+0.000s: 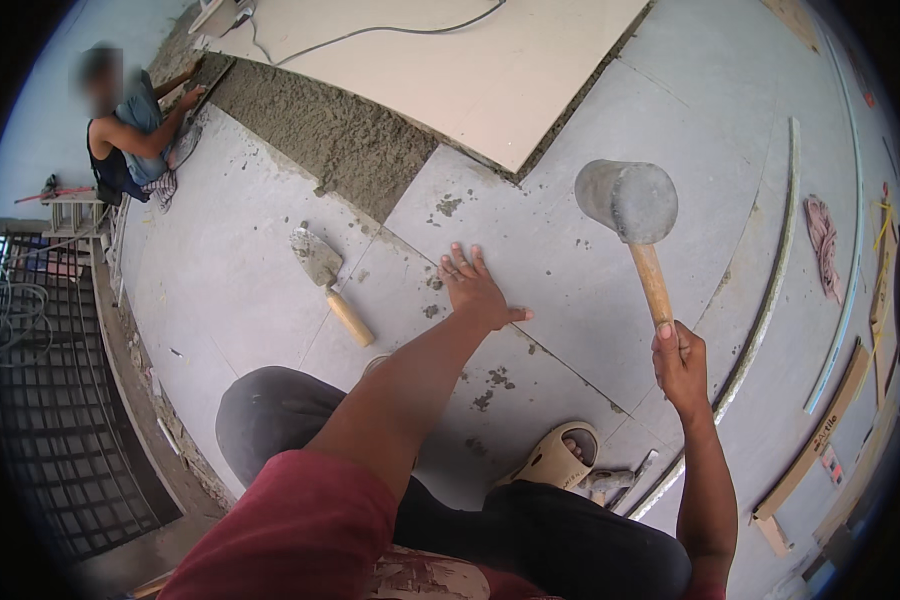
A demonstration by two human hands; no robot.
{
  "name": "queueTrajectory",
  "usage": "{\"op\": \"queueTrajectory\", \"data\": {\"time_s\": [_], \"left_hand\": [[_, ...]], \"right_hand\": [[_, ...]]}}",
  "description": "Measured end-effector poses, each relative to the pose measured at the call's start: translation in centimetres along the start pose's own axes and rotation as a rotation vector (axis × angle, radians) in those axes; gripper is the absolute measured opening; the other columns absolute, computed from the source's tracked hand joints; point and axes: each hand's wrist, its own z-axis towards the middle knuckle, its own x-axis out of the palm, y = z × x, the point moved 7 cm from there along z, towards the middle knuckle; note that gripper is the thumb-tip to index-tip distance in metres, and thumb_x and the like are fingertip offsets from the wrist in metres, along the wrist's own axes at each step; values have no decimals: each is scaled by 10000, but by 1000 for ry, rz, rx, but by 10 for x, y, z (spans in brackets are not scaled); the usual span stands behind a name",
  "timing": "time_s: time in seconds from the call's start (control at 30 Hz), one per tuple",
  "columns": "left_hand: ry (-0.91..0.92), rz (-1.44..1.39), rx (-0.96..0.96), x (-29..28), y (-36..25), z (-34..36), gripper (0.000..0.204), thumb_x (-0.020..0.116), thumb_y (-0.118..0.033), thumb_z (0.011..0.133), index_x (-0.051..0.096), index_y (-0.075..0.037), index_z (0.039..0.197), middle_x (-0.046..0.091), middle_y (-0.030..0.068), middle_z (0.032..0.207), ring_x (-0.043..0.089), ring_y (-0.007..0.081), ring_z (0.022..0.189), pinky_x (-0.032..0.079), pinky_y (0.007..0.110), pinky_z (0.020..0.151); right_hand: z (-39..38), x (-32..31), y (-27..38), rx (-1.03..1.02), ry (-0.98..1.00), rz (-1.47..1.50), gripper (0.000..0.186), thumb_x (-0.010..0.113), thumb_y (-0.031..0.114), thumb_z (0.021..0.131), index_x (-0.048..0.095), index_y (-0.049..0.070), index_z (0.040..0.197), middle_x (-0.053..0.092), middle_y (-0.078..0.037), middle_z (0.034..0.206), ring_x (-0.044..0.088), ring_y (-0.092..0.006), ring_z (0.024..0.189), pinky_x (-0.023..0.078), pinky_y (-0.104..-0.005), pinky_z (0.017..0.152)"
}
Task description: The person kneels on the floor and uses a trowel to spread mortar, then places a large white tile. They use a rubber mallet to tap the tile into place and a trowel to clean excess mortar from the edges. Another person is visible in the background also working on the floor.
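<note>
My left hand (pixel 475 293) lies flat on a grey floor tile (pixel 560 300), fingers spread, close to a joint between tiles. In my right hand (pixel 680 365) is a rubber mallet (pixel 630 200), gripped by its wooden handle, its grey head raised at the right. A pointing trowel (pixel 320 262) with a mortar-smeared blade and wooden handle rests on the tiles left of my left hand. Beyond, wet mortar (pixel 320 135) fills a strip between the grey tiles and a large cream board (pixel 450 80). Mortar crumbs (pixel 448 205) dot the tiles near my hand.
At the far left a person (pixel 135 130) squats, working a long tool at the mortar. Steel bar mesh (pixel 65 400) lies beyond the floor's left edge. A long metal straightedge (pixel 775 270), a pink cloth (pixel 822 245) and a cardboard strip (pixel 820 430) lie right. A hammer (pixel 610 482) is beside my sandal.
</note>
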Motion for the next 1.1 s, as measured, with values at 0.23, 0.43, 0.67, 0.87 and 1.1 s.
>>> {"op": "queueTrajectory", "data": {"time_s": [0.23,0.43,0.67,0.87,1.1], "left_hand": [[39,-53,-14,8,16,-1,1420,467,-928,714,-43,115,1531,-40,381,1590,-4,540,1482,83,585,1192],[2,-94,21,3,-3,0,1423,465,-927,715,-39,128,1525,-38,389,1585,-14,555,1474,76,602,1186],[17,-113,-28,14,14,1,1433,473,-928,710,-43,135,1521,-41,404,1577,-30,556,1474,78,602,1185],[14,-93,-4,4,8,0,1422,473,-925,714,-45,120,1529,-53,396,1580,-19,545,1480,93,585,1191],[-62,-46,-36,35,10,34,1459,498,-936,689,-43,131,1524,-30,391,1582,16,529,1486,114,572,1196]], "right_hand": [[-8,15,32,-379,-56,176,467,453,461,1051,523,64,814,426,22,545,391,-71,431,312,-243,397],[7,39,-80,-27,96,-312,530,536,462,1017,524,6,748,444,-28,536,432,-128,513,335,-320,491],[4,29,34,-218,28,60,506,511,459,1021,515,26,759,440,3,540,422,-85,504,346,-278,471],[7,52,-56,-192,31,-242,493,537,416,1022,518,20,729,441,-20,538,415,-123,516,344,-324,486],[25,16,15,-25,16,-110,617,544,548,993,521,32,656,422,-13,561,378,-110,563,329,-333,501]]}}
